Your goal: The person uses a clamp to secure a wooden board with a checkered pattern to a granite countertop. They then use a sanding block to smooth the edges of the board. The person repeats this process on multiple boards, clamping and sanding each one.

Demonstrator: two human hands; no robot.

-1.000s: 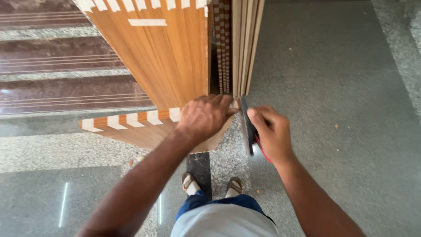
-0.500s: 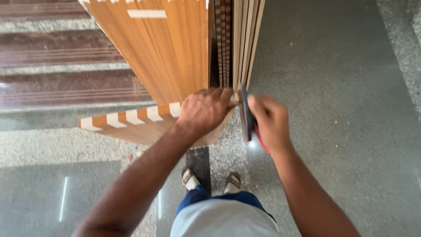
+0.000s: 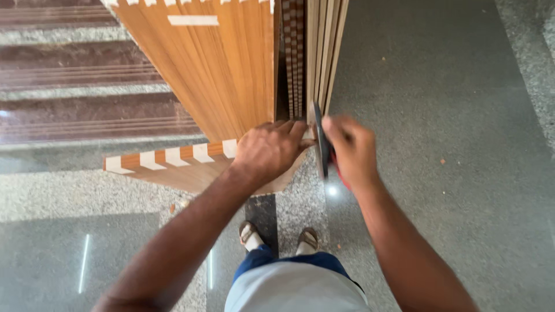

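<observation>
Right hand (image 3: 351, 151) shifted up, gripping dark flat tool (image 3: 318, 138), left hand (image 3: 270, 151) still clasping wooden panel (image 3: 219, 86)

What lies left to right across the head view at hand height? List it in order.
Striped edge of the lower wooden panel → left hand → thin dark tool held on edge → right hand → grey speckled floor.
</observation>
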